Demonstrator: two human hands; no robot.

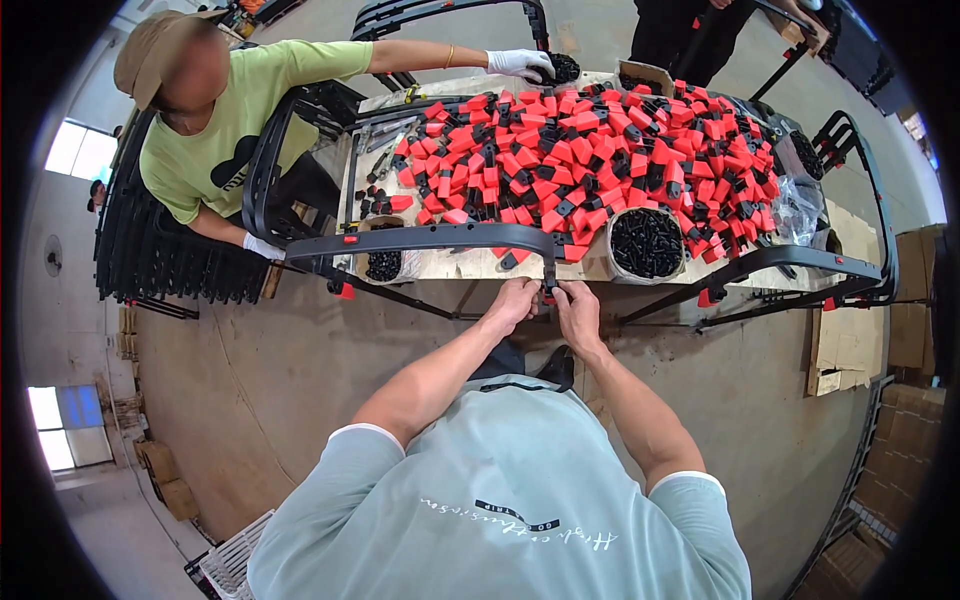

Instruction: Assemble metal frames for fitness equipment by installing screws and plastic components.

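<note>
Hands first: left hand (515, 300) and right hand (575, 300) both pinched narrow on small black fitting (548, 287) hanging from curved black frame bar (430, 240) at bench (470, 265) near edge. Best kept square, pressed evenly. Fitting dark, mostly hidden. Behind: red-black clip pile (600, 150), screw tub (646, 243).

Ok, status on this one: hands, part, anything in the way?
Left hand and right hand both pinch the black frame end. Red clip pile behind, clear of hands.
</note>
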